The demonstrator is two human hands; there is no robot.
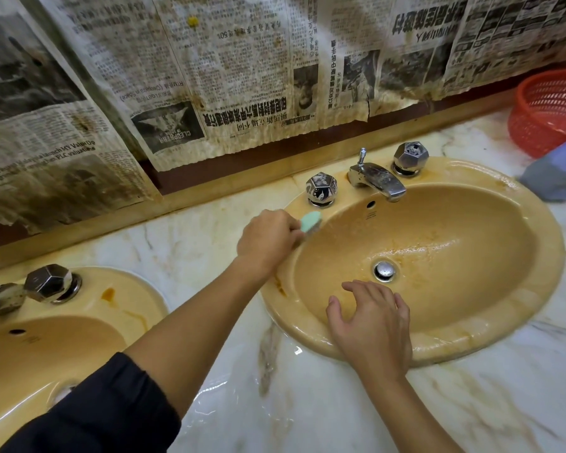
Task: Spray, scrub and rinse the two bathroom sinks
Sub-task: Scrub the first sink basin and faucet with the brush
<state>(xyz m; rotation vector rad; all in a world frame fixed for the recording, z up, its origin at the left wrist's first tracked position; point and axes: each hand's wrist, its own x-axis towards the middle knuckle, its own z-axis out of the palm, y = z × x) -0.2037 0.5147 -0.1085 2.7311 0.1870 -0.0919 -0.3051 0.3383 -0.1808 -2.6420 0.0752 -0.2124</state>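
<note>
I am gripping a pale green plastic scrub brush (311, 221) in my left hand (266, 242), fingers curled round its handle, and pressing its head against the upper-left inner rim of the yellow-tan oval ceramic sink (490, 341), just below the left faceted chrome tap knob (321, 188). My right hand (371, 325) is holding nothing, its fingers spread and relaxed over the near rim. The stained bowl is opening away to the brush's right, towards the chrome drain plug (385, 270), so I am judging the next strokes run rightward and downward.
</note>
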